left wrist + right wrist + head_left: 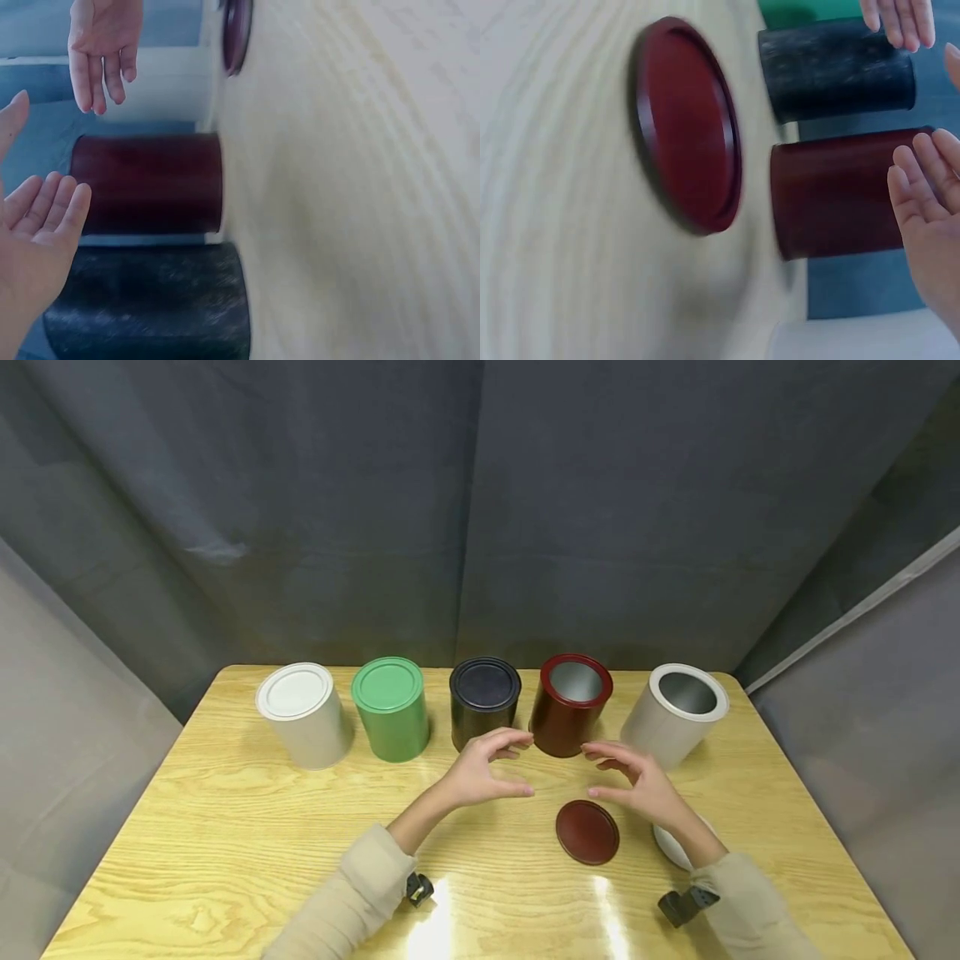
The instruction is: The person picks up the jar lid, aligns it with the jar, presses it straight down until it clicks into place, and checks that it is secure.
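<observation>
Both hands hover above the table with relaxed fingers and nothing between them. My left hand (483, 770) is in front of the black can (486, 697), which has its lid on. Near the dark red can (566, 718) is my right hand (632, 779); that can is uncovered and its grey inside shows. A dark red lid (587, 832) lies flat on the table below the gap between the hands. Partly hidden under the right forearm, a white lid (671, 847) rests on the table. Behind the right hand stands an uncovered white can (663, 727).
Toward the left stand a lidded green can (392, 718) and a lidded white can (307, 718), in line with the others along the back of the wooden table (225, 852). Grey curtains (337, 527) hang behind and at both sides.
</observation>
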`<state>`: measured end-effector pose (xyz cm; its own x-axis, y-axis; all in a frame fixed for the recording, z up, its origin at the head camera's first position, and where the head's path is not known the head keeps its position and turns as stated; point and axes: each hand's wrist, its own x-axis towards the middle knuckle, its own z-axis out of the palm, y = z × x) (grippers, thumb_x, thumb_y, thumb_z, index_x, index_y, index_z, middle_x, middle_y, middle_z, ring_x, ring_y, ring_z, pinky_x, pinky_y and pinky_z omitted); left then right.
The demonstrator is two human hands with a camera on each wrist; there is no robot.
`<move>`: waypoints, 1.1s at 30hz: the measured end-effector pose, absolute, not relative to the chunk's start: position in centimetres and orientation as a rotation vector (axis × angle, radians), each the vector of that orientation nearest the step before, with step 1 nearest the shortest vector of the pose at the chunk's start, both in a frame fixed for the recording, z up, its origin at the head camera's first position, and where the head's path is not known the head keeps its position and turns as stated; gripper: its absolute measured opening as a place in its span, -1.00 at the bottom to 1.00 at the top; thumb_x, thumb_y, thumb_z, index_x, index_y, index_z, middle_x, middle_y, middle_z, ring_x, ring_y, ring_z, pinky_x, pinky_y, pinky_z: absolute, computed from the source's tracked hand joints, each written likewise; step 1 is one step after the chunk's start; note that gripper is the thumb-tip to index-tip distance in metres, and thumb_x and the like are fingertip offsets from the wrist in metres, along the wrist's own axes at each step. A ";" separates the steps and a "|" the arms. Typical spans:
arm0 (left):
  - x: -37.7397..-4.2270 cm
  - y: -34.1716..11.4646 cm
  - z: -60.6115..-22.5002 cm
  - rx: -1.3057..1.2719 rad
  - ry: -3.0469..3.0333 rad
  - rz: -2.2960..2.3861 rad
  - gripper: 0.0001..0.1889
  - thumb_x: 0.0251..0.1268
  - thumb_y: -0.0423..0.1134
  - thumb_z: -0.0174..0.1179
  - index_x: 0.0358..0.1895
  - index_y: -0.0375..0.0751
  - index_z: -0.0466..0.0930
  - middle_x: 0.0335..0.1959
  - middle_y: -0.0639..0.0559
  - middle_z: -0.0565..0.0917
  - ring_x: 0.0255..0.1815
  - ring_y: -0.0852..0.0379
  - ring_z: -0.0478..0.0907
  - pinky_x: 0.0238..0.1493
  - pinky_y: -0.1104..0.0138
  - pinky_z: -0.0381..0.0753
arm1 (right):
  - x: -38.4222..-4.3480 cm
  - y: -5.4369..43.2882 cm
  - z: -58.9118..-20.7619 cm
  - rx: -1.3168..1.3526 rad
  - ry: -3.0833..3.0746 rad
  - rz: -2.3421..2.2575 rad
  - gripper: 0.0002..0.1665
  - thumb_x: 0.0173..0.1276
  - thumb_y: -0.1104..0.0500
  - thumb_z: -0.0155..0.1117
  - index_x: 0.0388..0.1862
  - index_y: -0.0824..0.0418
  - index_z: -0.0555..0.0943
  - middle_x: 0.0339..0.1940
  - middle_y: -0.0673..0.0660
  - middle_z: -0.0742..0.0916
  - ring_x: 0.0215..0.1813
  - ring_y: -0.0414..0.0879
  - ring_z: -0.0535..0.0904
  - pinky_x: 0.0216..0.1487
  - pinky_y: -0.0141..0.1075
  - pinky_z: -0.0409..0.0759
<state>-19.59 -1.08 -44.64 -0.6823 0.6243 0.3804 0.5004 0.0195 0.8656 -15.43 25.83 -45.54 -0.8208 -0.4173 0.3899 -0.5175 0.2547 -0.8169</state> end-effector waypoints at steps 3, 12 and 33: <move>-19.4 -0.5 -45.4 1.179 2.165 1.743 -0.34 -0.21 -0.44 0.44 0.11 -0.40 0.41 0.02 -0.21 0.50 0.07 0.00 0.43 0.02 0.31 0.45 | -15.2 26.4 -46.5 0.860 -2.443 1.641 -0.33 -0.05 0.50 0.37 0.12 0.47 0.42 0.04 -0.01 0.56 0.06 -0.02 0.46 -0.01 -0.30 0.46; -18.9 0.8 -46.7 1.192 2.189 1.590 -0.31 -0.18 -0.37 0.45 0.14 -0.39 0.38 0.04 -0.19 0.49 0.09 -0.01 0.42 0.02 0.34 0.45 | -14.1 27.4 -48.3 0.837 -2.490 1.611 -0.33 -0.08 0.44 0.42 0.08 0.51 0.42 0.04 0.03 0.57 0.02 -0.14 0.50 -0.03 -0.41 0.44; -19.0 3.6 -49.8 1.302 2.168 1.115 -0.05 -0.24 -0.19 0.50 0.29 -0.37 0.17 0.19 -0.14 0.38 0.19 0.08 0.34 0.16 0.40 0.29 | -12.2 29.5 -50.7 0.695 -2.856 1.642 -0.06 -0.10 0.16 0.52 0.25 0.35 0.28 0.19 0.25 0.44 0.23 0.14 0.31 0.17 -0.41 0.27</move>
